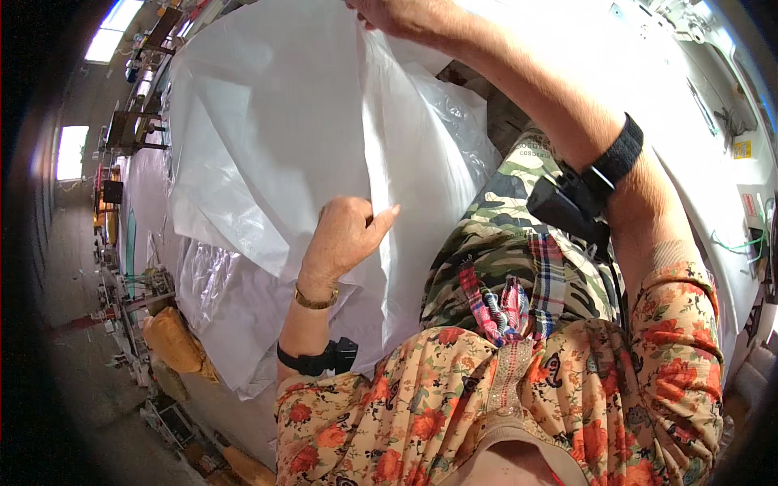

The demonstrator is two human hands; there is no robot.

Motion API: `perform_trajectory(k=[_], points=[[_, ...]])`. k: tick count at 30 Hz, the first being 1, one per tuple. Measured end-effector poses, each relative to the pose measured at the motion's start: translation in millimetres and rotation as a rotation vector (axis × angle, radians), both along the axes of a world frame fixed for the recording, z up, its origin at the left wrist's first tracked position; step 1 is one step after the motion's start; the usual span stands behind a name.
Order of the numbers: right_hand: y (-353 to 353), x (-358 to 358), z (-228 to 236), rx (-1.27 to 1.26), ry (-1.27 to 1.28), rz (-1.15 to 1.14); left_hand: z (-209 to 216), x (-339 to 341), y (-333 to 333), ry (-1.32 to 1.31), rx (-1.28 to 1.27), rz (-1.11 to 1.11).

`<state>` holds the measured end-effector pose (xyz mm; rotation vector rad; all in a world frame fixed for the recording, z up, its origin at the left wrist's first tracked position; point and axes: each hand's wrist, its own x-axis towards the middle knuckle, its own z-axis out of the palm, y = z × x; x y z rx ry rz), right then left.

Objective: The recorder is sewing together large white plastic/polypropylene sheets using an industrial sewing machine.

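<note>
A large sheet of white, slightly see-through plastic film (284, 121) spreads across the middle and left, creased and hanging in folds. My left hand (344, 237) is closed on the film's folded edge, thumb toward the right, with the fingertips hidden behind the hand and sheet. My right hand (393, 14) reaches to the top of the picture, partly cut off, and pinches the same folded edge farther away. Between the two hands the edge runs fairly straight. A clear plastic layer (462, 113) shows behind the sheet on its right.
At the right stands a white sewing-machine-like table (689, 121) with a green thread (741, 243) on it. Machine parts and stands (134, 134) line the left side. A yellow-brown padded object (177, 342) lies at lower left. Camouflage cloth (494, 227) covers my lap.
</note>
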<state>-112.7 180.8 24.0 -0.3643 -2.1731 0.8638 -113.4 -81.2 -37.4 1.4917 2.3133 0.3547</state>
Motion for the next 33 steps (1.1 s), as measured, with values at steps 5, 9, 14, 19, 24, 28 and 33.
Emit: perform_trajectory(k=[5,9,14,19,24,28,33], points=[[17,-3,-2,-0.208,0.056,0.152,1,-2,15,-0.899,0.072,0.227],[22,7,-13,-0.264,0.302,0.251,25,-23,73,-1.25,0.648,0.592],[16,66,-19,-0.481,0.424,0.277,66,-52,175,-1.288,1.122,0.221],[13,146,-24,-0.774,0.372,0.096,95,-47,276,-1.146,1.335,-0.156],[-36,192,-19,-0.992,0.234,0.341,124,-29,331,-0.556,1.665,-0.055],[-97,202,-20,-0.822,0.109,0.354,141,-42,343,-0.438,1.71,0.113],[-132,192,-38,-0.407,-0.094,0.285,125,-61,344,-0.065,1.72,0.253]])
